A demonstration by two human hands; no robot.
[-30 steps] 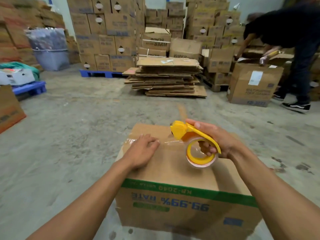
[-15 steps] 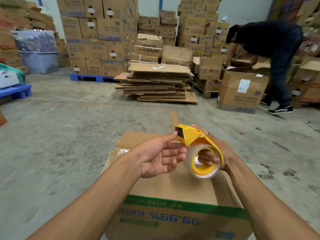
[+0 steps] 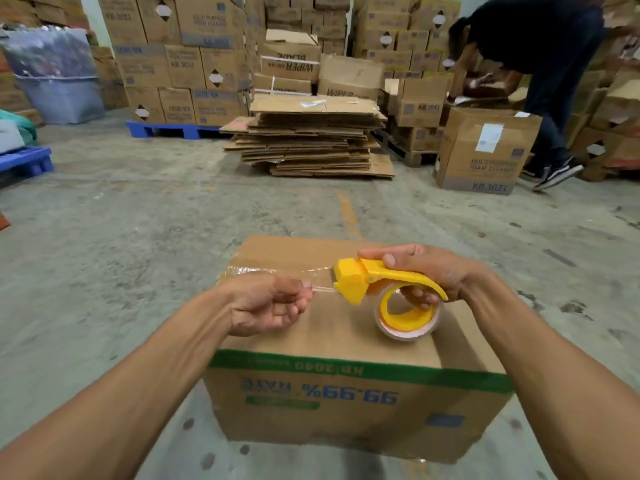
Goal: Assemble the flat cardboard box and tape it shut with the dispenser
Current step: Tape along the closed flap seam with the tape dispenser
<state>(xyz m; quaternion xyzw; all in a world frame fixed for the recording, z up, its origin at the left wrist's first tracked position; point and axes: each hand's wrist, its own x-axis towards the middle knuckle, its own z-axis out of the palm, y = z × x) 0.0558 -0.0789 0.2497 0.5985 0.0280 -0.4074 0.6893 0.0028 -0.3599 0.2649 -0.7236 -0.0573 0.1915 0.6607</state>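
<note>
Hands (image 3: 273,303) pinching barely visible tape (image 3: 320,289), dispenser (image 3: 374,282)

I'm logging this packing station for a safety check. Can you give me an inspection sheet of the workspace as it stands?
Surface: bare concrete floor, stained; an orange line runs ahead of the box.
Job's things: box assembled, print upside down, a tape strip across its top; yellow dispenser above it.
Clutter: stack of flat cardboard; open carton to the right.
Hands: left hand pinches the tape end; right hand grips the dispenser.
Cables: nothing seen.
Surroundings: stacked cartons on a blue pallet; a second person bends over boxes at the right.
</note>
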